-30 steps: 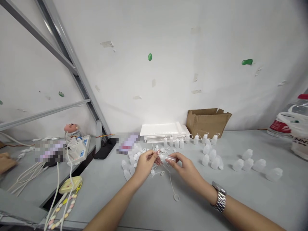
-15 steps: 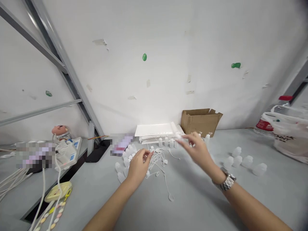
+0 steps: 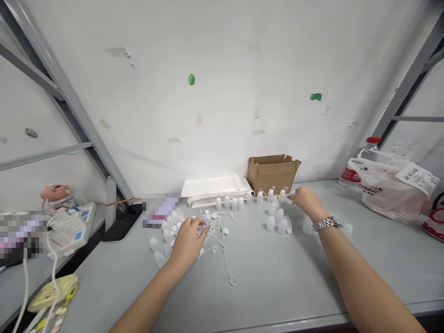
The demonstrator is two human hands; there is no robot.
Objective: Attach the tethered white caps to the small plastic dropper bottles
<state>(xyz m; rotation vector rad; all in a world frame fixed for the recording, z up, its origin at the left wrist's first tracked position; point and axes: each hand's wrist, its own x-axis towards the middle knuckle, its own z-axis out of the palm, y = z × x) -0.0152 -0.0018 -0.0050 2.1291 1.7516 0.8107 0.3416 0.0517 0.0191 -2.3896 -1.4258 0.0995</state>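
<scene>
By the right hand [image 3: 307,200] (grip unclear), capped bottles [image 3: 260,199] are stood; by the left hand [image 3: 186,241], fingers apart, caps [image 3: 226,231] are left loose.

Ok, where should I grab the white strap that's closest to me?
The strap is probably best pinched by its ring, from above on your side: it lies flat, and that end sits clear of the pile.

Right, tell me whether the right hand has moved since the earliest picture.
Yes: against the cardboard box, the right hand has moved rightward and farther back, from in front of the box's left end to near its right end.
</scene>
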